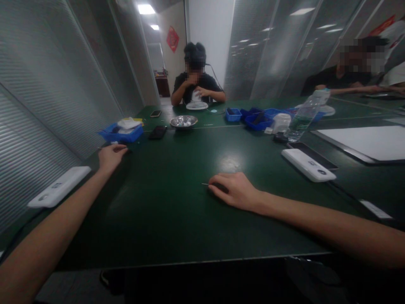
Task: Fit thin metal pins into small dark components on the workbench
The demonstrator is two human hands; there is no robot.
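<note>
My right hand (234, 188) rests on the green table in the middle, its thumb and forefinger pinched on a thin pale stick (204, 184) that points left; too little of it shows to tell its kind. Farther off at the left edge, my left hand (111, 158) reaches beside a blue tray (122, 134). Its fingers are closed together, and what they hold, if anything, is too small to name. A small whitish bit shows just behind those fingers. White crumpled material and something yellow lie in the tray.
A metal bowl (184, 122) with small white pieces stands mid-table near a dark phone (157, 132). White power banks (308, 164) lie on both sides. A plastic bottle (303, 116), blue trays (233, 115) and a white board (367, 141) are right. Two people sit beyond.
</note>
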